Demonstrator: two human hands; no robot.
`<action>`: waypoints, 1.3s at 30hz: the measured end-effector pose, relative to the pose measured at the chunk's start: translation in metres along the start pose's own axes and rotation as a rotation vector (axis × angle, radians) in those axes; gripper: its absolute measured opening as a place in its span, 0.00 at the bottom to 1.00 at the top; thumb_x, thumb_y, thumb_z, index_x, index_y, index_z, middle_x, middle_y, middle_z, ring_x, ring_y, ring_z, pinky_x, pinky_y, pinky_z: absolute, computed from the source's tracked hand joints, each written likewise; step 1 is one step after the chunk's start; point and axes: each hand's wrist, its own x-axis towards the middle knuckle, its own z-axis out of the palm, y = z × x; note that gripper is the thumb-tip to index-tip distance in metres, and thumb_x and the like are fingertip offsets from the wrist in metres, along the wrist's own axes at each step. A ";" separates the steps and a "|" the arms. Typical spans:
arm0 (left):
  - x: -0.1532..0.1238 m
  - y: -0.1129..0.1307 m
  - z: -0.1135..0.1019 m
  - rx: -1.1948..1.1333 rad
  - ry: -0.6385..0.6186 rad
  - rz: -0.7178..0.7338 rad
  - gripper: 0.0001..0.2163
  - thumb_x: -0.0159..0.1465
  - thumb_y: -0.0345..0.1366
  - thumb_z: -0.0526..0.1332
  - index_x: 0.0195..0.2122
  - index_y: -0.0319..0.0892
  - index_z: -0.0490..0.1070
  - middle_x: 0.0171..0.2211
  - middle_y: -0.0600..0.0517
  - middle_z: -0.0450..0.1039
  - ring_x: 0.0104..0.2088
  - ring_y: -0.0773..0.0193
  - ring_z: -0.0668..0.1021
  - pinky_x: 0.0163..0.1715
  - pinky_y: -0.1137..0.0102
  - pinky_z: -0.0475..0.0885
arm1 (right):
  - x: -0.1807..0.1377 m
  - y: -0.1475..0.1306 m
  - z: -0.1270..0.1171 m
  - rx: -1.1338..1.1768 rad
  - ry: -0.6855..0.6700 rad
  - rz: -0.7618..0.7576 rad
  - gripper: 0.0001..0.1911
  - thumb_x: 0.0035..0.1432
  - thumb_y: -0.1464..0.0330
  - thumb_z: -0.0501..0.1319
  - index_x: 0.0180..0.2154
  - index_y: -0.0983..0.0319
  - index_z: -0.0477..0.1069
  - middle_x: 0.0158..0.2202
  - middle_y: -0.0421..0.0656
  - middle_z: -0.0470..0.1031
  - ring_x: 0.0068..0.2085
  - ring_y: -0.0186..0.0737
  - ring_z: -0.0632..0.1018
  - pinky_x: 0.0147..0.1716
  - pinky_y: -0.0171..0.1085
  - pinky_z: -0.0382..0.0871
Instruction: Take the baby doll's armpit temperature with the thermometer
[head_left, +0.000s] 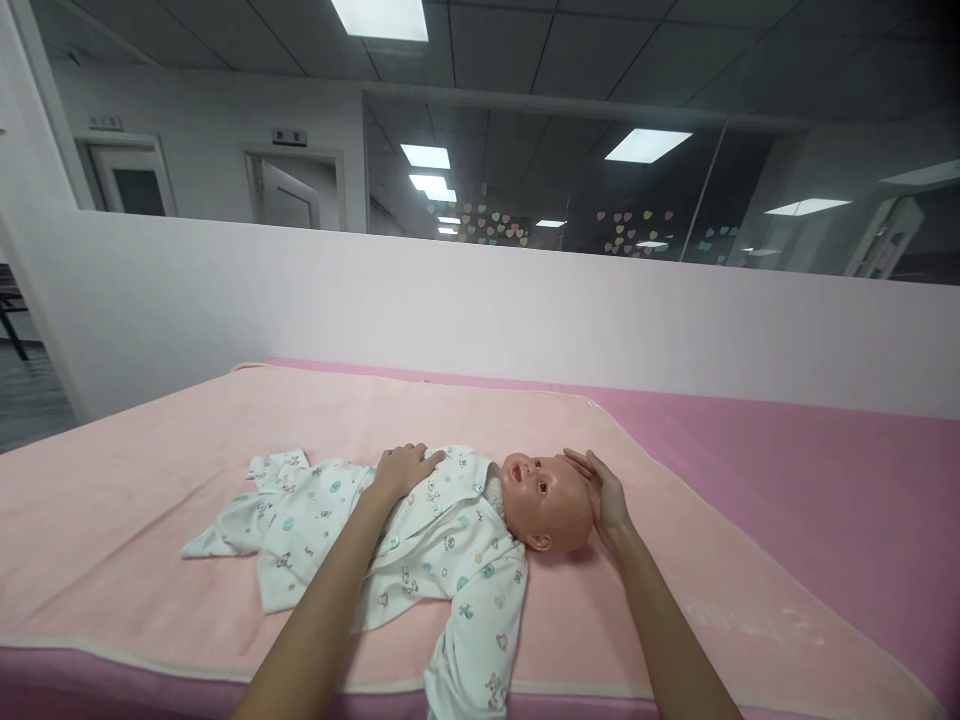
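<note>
A baby doll (551, 505) lies on its back across a peach blanket (660, 620), its head to the right. It wears a white printed top (427, 545) with snaps down the front and matching trousers (322, 500). My left hand (405, 468) rests flat on the doll's belly, fingers stretched out over the cloth. Against the crown of the doll's head lies my right hand (604, 492), its fingers extended along the far side of the head. Part of that palm is hidden by the head. One sleeve reaches towards the near edge; the doll's hands and feet do not show.
Under the blanket is a pink mat (847, 500) that shows at the right and along the back. A low white partition (487, 310) stands behind it. Beyond are a window with heart stickers (495, 225) and a half-open door (289, 195).
</note>
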 end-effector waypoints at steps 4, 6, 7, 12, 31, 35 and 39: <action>-0.001 0.001 -0.001 0.006 -0.005 -0.003 0.28 0.59 0.56 0.37 0.40 0.43 0.69 0.43 0.43 0.72 0.45 0.53 0.72 0.46 0.60 0.61 | 0.005 -0.001 -0.008 0.058 0.090 -0.079 0.18 0.47 0.54 0.59 0.35 0.60 0.74 0.40 0.46 0.77 0.47 0.47 0.73 0.49 0.43 0.64; -0.001 0.001 -0.001 0.007 -0.004 -0.003 0.28 0.59 0.56 0.37 0.40 0.43 0.69 0.43 0.43 0.72 0.45 0.53 0.72 0.46 0.60 0.61 | 0.004 -0.001 -0.008 0.066 0.117 -0.099 0.19 0.48 0.54 0.58 0.34 0.60 0.74 0.39 0.45 0.77 0.47 0.47 0.73 0.49 0.43 0.64; -0.001 0.001 -0.001 0.007 -0.004 -0.002 0.28 0.59 0.56 0.37 0.40 0.43 0.69 0.43 0.43 0.72 0.46 0.53 0.72 0.46 0.60 0.61 | 0.002 -0.001 -0.006 0.055 0.117 -0.099 0.19 0.48 0.53 0.58 0.34 0.60 0.74 0.39 0.46 0.77 0.47 0.47 0.74 0.49 0.43 0.64; 0.000 0.001 -0.001 0.000 -0.004 0.000 0.28 0.59 0.56 0.37 0.40 0.42 0.69 0.43 0.43 0.72 0.46 0.52 0.72 0.46 0.59 0.61 | -0.011 -0.001 0.009 -0.064 -0.106 0.084 0.19 0.47 0.53 0.60 0.31 0.63 0.75 0.34 0.46 0.78 0.42 0.50 0.76 0.42 0.42 0.68; 0.000 0.000 -0.002 -0.011 -0.015 0.007 0.28 0.59 0.56 0.38 0.42 0.43 0.69 0.43 0.43 0.72 0.46 0.52 0.71 0.45 0.60 0.61 | -0.012 -0.010 0.010 -0.014 -0.176 -0.017 0.22 0.46 0.52 0.61 0.35 0.62 0.76 0.40 0.46 0.77 0.46 0.48 0.73 0.47 0.41 0.65; 0.001 0.000 -0.001 -0.018 -0.012 0.005 0.28 0.59 0.55 0.39 0.42 0.43 0.69 0.43 0.43 0.72 0.45 0.52 0.71 0.45 0.60 0.60 | -0.016 -0.008 0.015 -0.100 -0.187 0.007 0.21 0.45 0.55 0.62 0.36 0.65 0.75 0.38 0.46 0.77 0.42 0.47 0.76 0.44 0.39 0.67; 0.001 -0.001 0.000 -0.017 -0.006 0.008 0.28 0.59 0.55 0.39 0.42 0.42 0.69 0.43 0.43 0.72 0.46 0.52 0.71 0.45 0.60 0.60 | -0.018 -0.004 0.016 -0.051 -0.175 0.180 0.21 0.48 0.55 0.60 0.36 0.65 0.74 0.35 0.46 0.78 0.39 0.45 0.77 0.40 0.38 0.70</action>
